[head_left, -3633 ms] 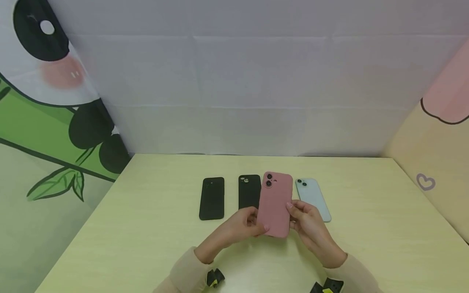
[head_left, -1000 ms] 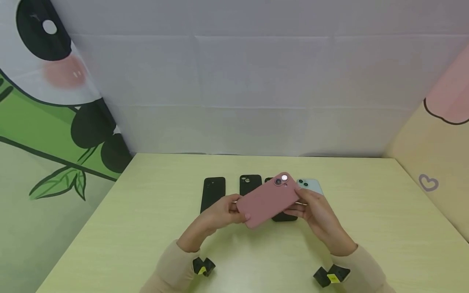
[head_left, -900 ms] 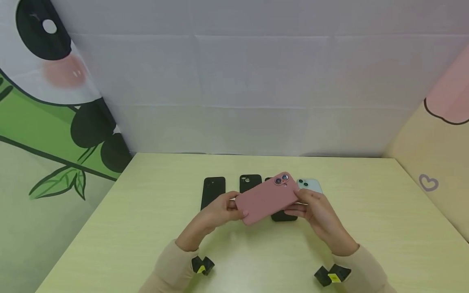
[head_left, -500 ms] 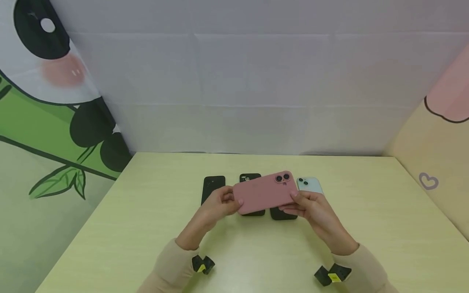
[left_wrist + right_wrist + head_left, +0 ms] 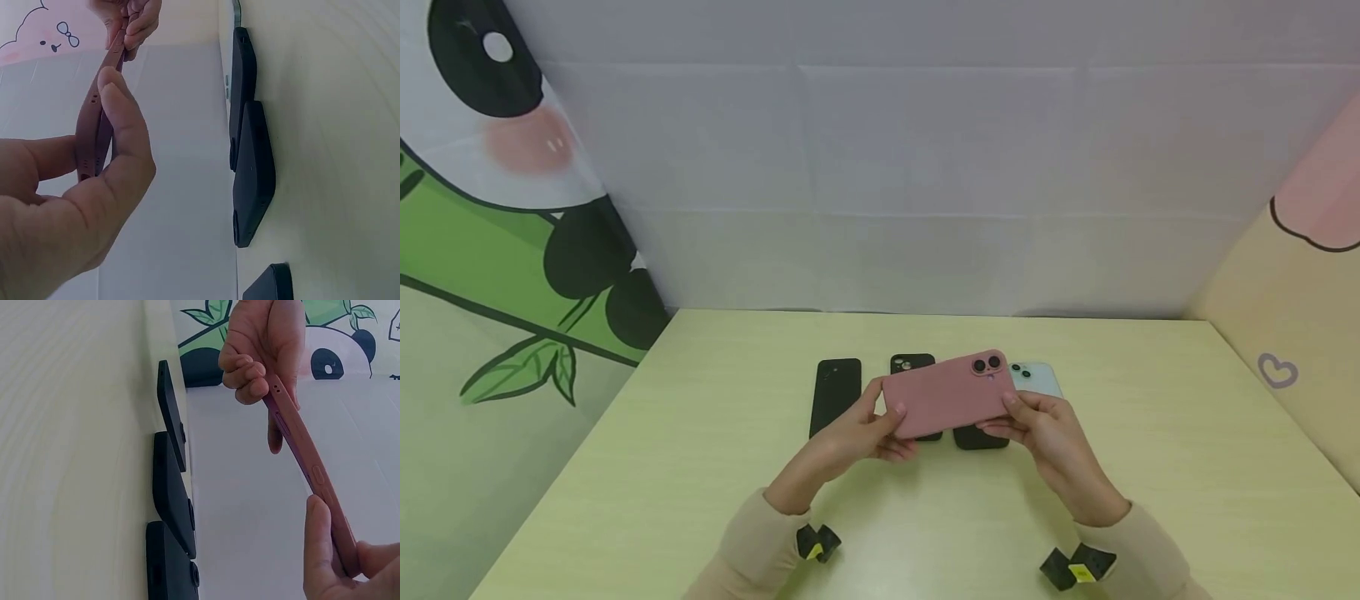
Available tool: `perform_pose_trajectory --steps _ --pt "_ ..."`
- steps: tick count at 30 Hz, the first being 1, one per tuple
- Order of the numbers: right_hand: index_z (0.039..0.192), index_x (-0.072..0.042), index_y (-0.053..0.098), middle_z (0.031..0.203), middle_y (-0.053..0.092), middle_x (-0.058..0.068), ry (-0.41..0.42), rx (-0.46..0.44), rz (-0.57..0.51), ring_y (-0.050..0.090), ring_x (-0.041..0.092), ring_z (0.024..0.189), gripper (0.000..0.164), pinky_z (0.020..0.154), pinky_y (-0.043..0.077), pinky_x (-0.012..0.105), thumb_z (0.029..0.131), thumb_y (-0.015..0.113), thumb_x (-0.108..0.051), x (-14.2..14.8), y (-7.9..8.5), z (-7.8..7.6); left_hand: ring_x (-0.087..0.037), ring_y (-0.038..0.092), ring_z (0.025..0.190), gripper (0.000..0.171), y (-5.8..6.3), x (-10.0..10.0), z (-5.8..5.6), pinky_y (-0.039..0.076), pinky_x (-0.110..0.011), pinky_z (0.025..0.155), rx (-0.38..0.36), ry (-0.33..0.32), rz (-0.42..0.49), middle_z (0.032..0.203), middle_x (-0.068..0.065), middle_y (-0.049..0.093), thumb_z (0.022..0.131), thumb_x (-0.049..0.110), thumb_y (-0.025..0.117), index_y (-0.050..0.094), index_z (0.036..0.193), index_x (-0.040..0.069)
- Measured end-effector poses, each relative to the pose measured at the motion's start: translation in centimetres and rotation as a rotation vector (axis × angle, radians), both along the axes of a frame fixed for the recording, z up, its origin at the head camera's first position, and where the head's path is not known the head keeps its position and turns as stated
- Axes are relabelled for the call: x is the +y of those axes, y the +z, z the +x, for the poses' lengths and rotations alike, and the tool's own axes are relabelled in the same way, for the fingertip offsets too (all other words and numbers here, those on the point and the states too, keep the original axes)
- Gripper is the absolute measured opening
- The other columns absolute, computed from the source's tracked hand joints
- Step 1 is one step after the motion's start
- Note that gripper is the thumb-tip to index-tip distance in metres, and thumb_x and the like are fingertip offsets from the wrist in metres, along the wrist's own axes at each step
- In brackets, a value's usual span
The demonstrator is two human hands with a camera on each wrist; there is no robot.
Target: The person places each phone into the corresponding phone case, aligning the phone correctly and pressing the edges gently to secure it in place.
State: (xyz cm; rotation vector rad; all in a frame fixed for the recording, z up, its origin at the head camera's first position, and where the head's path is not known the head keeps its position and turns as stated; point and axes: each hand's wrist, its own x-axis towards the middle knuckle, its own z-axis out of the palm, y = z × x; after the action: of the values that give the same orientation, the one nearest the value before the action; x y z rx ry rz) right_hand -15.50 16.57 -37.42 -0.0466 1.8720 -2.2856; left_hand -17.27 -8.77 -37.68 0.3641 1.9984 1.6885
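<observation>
Pink phone (image 5: 951,396) is in the air above the tabletop (image 5: 895,533), its camera side facing me. My left hand (image 5: 857,429) pinches one end, and my right hand (image 5: 1052,433) pinches the other, near the cameras. Beyond, three black phones (image 5: 835,392) and one pale blue phone (image 5: 1036,377) lie in a row, partly hidden.
</observation>
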Motion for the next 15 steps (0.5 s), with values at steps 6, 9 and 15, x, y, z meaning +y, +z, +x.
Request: perform_pose_trajectory --steps 6,9,15 --pt "0.124 0.021 0.039 0.085 0.070 0.001 0.004 0.010 0.003 0.068 0.014 0.077 0.047 0.077 0.054 0.028 0.095 0.048 -0.016 -0.07 -0.01 -0.04 -0.013 0.065 0.073 0.053 0.00 -0.02 -0.03 0.054 -0.029 0.071 0.014 0.008 -0.003 0.083 -0.012 0.067 0.094 0.019 0.052 0.020 0.135 0.011" --pt "0.123 0.020 0.041 0.085 0.070 0.001 0.006 0.009 -0.002 0.068 0.013 0.077 0.046 0.077 0.054 0.028 0.095 0.048 -0.016 -0.07 -0.03 -0.10 -0.012 0.064 0.072 0.059 0.06 0.06 0.00 0.054 -0.030 0.071 0.026 0.025 -0.004 0.083 -0.011 0.067 0.091 0.017 0.056 0.018 0.135 0.008" --pt "0.120 0.016 0.046 0.085 0.071 0.002 0.016 -0.014 -0.033 0.069 0.015 0.077 0.040 0.077 0.054 0.029 0.095 0.048 -0.015 0.06 -0.09 -0.12 -0.015 0.065 0.069 0.060 -0.03 0.46 0.24 0.055 -0.034 0.071 0.086 0.110 -0.025 0.080 -0.014 0.066 0.090 0.011 0.058 0.020 0.136 0.003"
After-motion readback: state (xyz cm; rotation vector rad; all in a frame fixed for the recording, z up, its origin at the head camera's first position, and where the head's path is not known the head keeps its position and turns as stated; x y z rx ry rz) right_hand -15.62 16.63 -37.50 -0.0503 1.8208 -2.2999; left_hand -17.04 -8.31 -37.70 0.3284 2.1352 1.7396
